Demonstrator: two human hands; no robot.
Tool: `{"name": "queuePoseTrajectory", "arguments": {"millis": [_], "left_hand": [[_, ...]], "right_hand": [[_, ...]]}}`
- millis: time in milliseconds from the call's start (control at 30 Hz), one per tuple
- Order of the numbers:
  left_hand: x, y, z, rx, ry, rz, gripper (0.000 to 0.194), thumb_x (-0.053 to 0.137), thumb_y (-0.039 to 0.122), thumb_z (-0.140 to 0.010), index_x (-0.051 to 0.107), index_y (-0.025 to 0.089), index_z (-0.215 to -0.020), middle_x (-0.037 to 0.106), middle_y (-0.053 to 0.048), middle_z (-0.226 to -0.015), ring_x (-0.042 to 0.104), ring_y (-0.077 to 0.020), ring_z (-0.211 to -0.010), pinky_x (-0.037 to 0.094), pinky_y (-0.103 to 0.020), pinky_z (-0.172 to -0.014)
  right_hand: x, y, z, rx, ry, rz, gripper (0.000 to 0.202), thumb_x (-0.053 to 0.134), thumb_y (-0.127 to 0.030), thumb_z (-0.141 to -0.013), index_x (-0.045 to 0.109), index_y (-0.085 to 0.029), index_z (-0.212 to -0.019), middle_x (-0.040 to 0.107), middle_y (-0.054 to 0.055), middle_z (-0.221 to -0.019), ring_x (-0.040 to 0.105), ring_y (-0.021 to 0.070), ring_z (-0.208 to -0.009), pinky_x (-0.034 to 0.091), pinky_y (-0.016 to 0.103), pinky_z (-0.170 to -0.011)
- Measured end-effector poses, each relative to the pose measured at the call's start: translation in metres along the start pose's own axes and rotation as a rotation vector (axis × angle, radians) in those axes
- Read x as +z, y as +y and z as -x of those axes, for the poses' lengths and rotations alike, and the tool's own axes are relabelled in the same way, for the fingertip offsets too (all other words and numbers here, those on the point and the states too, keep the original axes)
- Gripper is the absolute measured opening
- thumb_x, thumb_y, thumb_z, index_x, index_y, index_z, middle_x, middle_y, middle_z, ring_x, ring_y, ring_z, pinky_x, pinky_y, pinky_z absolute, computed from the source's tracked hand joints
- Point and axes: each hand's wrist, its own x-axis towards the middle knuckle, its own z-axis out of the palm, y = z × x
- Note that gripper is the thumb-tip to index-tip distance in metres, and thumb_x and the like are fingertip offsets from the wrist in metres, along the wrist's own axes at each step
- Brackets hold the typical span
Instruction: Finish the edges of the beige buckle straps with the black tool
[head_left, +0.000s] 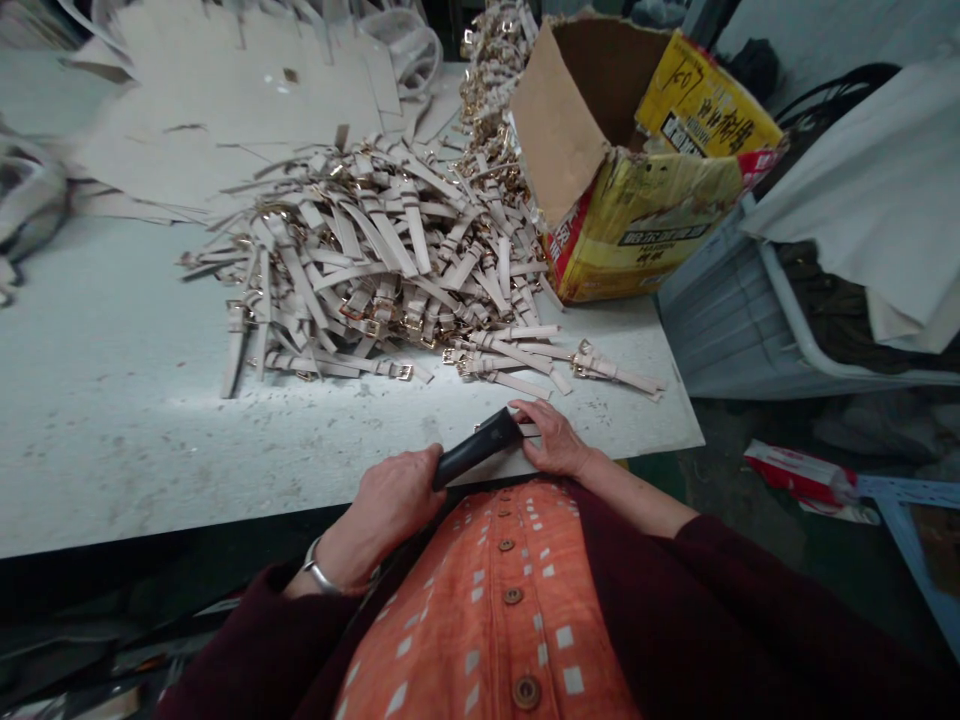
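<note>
A black handheld tool (480,447) lies slantwise above the table's front edge. My left hand (397,500), with a silver bracelet at the wrist, is wrapped round its lower left end. At the tool's upper right end, my right hand (551,437) has its fingers closed on a small pale strap (529,430), mostly hidden by the fingers and the tool. Just beyond both hands, a few pale buckled straps (517,355) lie on the table. Behind them rises a large heap of similar straps (375,250) with gold buckles.
An open yellow cardboard box (637,230) stands on the table (150,440) right of the heap. A grey bin (720,300) with cloth stands beyond the table's right edge. Pale flat sheets (225,100) cover the back left. A red and white packet (802,475) lies on the floor at right.
</note>
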Motion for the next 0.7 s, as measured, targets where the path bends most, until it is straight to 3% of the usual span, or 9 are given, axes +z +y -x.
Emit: {"name": "queuePoseTrajectory", "arguments": {"millis": [200, 500, 700], "left_hand": [[-0.005, -0.018, 0.005, 0.008, 0.003, -0.082, 0.030, 0.044, 0.027, -0.072, 0.054, 0.021, -0.100, 0.067, -0.009, -0.087, 0.063, -0.0244, -0.081, 0.045, -0.032, -0.066], [-0.005, 0.004, -0.003, 0.021, 0.026, -0.067, 0.032, 0.044, 0.028, -0.073, 0.053, 0.018, -0.102, 0.066, -0.011, -0.090, 0.063, -0.0238, -0.083, 0.045, -0.032, -0.069], [0.003, -0.019, 0.007, -0.029, -0.001, -0.051, 0.029, 0.043, 0.027, -0.073, 0.053, 0.021, -0.100, 0.067, -0.008, -0.087, 0.063, -0.0224, -0.079, 0.045, -0.030, -0.065]], "right_hand": [[0.001, 0.002, 0.000, -0.033, 0.018, 0.019, 0.060, 0.051, -0.010, -0.067, 0.041, -0.015, -0.126, 0.058, 0.008, -0.096, 0.051, 0.0216, -0.093, 0.042, 0.040, -0.089], [-0.002, 0.000, -0.001, -0.021, -0.002, 0.002, 0.059, 0.052, -0.011, -0.069, 0.040, -0.017, -0.127, 0.060, 0.007, -0.096, 0.051, 0.0218, -0.094, 0.041, 0.040, -0.090], [-0.003, 0.001, -0.001, -0.036, -0.005, 0.012, 0.057, 0.056, -0.016, -0.072, 0.040, -0.017, -0.127, 0.059, 0.007, -0.095, 0.051, 0.0213, -0.092, 0.042, 0.039, -0.088]]}}
